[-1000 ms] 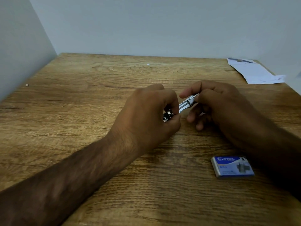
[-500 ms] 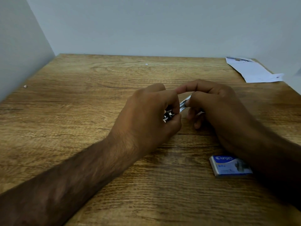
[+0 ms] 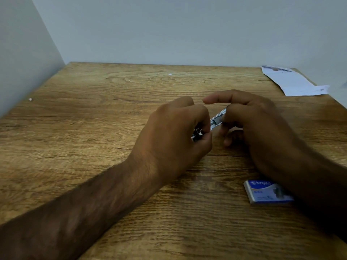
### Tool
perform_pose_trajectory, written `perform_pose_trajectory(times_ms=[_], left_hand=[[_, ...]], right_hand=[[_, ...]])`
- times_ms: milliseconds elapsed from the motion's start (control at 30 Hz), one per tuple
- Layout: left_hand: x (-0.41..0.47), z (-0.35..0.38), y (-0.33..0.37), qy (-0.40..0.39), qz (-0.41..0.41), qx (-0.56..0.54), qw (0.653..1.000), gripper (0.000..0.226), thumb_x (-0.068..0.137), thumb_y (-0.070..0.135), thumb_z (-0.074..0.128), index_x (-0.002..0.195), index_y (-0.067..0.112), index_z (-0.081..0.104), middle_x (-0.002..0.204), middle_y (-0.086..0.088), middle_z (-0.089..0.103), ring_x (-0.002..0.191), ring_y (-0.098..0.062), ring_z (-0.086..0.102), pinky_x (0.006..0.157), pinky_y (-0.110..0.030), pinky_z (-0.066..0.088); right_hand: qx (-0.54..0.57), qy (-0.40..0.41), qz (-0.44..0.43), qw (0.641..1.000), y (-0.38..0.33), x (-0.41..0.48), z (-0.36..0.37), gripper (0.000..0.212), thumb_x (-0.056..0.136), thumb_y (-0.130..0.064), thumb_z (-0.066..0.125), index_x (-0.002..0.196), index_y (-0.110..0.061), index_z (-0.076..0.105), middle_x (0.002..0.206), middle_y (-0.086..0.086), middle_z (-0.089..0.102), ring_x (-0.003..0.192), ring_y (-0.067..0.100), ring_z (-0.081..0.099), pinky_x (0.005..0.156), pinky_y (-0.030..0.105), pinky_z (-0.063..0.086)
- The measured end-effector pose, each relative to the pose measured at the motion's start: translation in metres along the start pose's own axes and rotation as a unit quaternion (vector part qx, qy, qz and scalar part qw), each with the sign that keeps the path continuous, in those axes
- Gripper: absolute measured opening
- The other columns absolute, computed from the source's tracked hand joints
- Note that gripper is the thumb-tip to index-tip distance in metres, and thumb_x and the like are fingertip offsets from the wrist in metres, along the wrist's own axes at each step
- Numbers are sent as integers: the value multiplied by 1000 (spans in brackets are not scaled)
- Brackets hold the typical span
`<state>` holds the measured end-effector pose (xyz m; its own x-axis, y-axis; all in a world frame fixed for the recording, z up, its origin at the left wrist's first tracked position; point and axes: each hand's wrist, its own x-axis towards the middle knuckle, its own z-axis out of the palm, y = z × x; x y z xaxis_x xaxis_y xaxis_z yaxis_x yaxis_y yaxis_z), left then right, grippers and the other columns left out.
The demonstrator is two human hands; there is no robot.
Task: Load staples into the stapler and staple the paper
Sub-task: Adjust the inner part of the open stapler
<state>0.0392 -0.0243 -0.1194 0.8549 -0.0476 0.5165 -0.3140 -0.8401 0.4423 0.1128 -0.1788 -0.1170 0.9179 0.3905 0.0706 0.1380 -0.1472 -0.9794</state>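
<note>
While the left hand (image 3: 176,136) curls round the lower-left end of the stapler (image 3: 216,122) at frame centre, its long axis rises rightward into the pinching right hand (image 3: 251,124).

Right hand (image 3: 262,124) shifts slightly right, away from left hand (image 3: 174,136); a wider gap opens between them and more of the metal stapler (image 3: 217,120) shows. Right index finger (image 3: 216,98) now lifts straighter above stapler. Right forearm covers more of staple box (image 3: 262,192).
</note>
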Motion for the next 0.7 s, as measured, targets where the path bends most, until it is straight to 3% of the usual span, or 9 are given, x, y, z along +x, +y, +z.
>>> perform_pose_trajectory(times_ms=[233, 467, 567, 700], left_hand=[[1, 0, 0, 5, -3, -10, 1000, 7, 78, 18, 80, 77, 18, 73, 77, 5, 62, 67, -11, 58, 61, -33, 52], [3, -4, -7, 22, -43, -24, 999, 11, 72, 18, 83, 71, 22, 72, 71, 8, 62, 62, -5, 55, 59, -26, 47], [3, -4, -7, 16, -42, -23, 999, 12, 72, 18, 83, 71, 22, 72, 71, 9, 62, 62, -4, 55, 59, -25, 46], [2, -4, -6, 16, -33, -20, 999, 12, 73, 18, 83, 72, 22, 72, 71, 10, 61, 62, -2, 55, 58, -23, 47]], right_hand=[[8, -9, 11, 1000, 0, 2, -2, 42, 81, -2, 51, 97, -30, 79, 81, 8, 69, 63, 17, 63, 47, 27, 51], [74, -59, 59, 994, -1, 10, -15, 37, 85, -15, 45, 109, -23, 72, 97, 20, 74, 71, 31, 72, 49, 35, 54], [62, -58, 61, 994, 1, 11, -19, 38, 96, -8, 40, 107, -21, 74, 95, 19, 75, 71, 31, 72, 49, 34, 55], [54, -47, 53, 996, 2, 12, -18, 37, 96, -9, 41, 99, -22, 76, 86, 14, 76, 68, 30, 71, 47, 34, 53]])
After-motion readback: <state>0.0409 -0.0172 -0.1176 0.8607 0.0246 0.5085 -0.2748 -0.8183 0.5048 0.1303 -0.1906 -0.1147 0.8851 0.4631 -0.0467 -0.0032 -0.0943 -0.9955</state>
